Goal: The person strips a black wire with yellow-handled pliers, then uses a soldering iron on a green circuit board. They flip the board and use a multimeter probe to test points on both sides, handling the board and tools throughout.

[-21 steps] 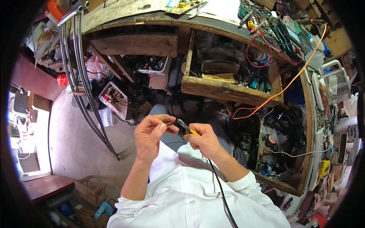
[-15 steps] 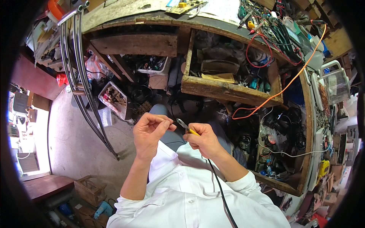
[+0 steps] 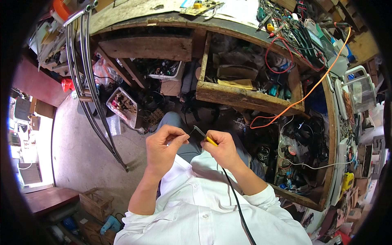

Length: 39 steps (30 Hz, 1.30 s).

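Above my lap, my left hand (image 3: 162, 150) is closed in a pinch on a thin wire (image 3: 191, 132), whose short end sticks out past the fingertips. My right hand (image 3: 224, 149) grips pliers with yellow handles (image 3: 211, 141). Their narrow metal jaws (image 3: 199, 130) point up and left, close to the wire. Whether the jaws touch the wire is too small to tell. A black cable (image 3: 237, 201) runs down from beneath my right hand across the white shirt; its upper end is hidden by that hand.
Ahead stands a worn workbench (image 3: 151, 20) with an open wooden drawer (image 3: 249, 97) full of tools. An orange cord (image 3: 322, 77) hangs down at the right. To the left are curved metal tubes (image 3: 90, 96) and a white bin (image 3: 122, 107) of scraps. Another cluttered drawer (image 3: 302, 196) lies at right.
The pliers have turned slightly in my right hand, so their jaws look narrower. My left hand has shifted a little to the right, still pinching the wire.
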Available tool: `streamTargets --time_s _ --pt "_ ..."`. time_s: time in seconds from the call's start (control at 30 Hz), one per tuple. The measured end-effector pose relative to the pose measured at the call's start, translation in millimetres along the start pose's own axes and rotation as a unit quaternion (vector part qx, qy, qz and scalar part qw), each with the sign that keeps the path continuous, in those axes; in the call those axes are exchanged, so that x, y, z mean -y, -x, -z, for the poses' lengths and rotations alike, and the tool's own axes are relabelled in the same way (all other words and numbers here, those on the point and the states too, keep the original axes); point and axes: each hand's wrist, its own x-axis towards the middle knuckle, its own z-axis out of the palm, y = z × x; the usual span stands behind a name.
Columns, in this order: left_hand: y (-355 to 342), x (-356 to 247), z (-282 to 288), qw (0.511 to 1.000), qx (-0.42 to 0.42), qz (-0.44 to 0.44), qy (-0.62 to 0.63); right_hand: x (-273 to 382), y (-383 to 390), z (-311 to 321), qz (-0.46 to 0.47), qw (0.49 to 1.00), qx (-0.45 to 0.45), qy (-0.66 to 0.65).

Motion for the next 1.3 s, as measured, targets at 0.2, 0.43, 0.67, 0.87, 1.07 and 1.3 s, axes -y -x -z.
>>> streamTargets --time_s 0.2,0.43,0.67,0.87,1.07,1.3 --pt "0.7 -3.5 7.2 0.997 -0.009 0.023 0.067 -10.7 -3.3 2.6 -0.035 0.996 0.02 -0.074" --pt "1.8 -11.3 14.9 0.993 -0.044 -0.002 0.112 -9.7 -7.2 6.9 -0.105 0.98 0.013 -0.168" --pt "-2.8 -12.6 16.1 0.993 -0.057 -0.016 0.104 -10.5 -4.5 9.3 -0.156 0.93 0.081 -0.322" --pt "-2.2 -7.6 16.4 0.993 -0.052 -0.003 0.103 -7.1 -2.0 11.4 -0.163 0.923 0.096 -0.336" --pt "-5.4 1.4 14.0 0.991 -0.044 0.017 0.129 -13.0 -3.6 8.6 0.073 0.993 0.041 0.088" --pt "-6.0 13.5 12.0 0.96 -0.026 0.083 0.266 -4.0 -1.5 6.6 0.135 0.982 0.025 0.127"
